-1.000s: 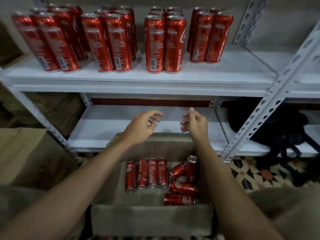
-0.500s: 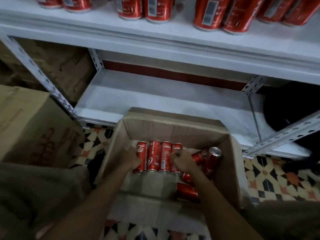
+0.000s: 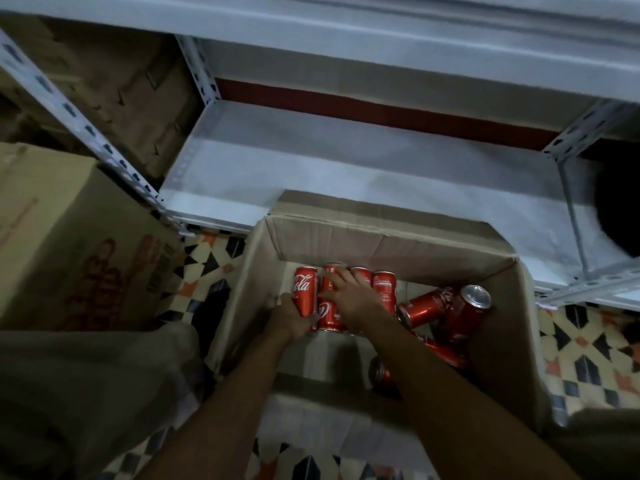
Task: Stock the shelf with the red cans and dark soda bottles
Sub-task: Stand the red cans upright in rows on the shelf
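Note:
An open cardboard box stands on the floor before the white shelf. Inside it, a row of red cans lies side by side. My left hand wraps the leftmost red can from below. My right hand lies over the neighbouring cans, fingers curled on them. Loose red cans lie tumbled at the box's right, one with its silver top showing. No dark soda bottles are in view.
A large closed cardboard box stands at the left beside the slotted shelf post. The upper shelf edge runs overhead. A dark object sits on the lower shelf at right. Patterned tiles cover the floor.
Both hands came down from above the box into it and closed on cans at the row's left. The view tilted down, so the stocked upper shelf left the frame.

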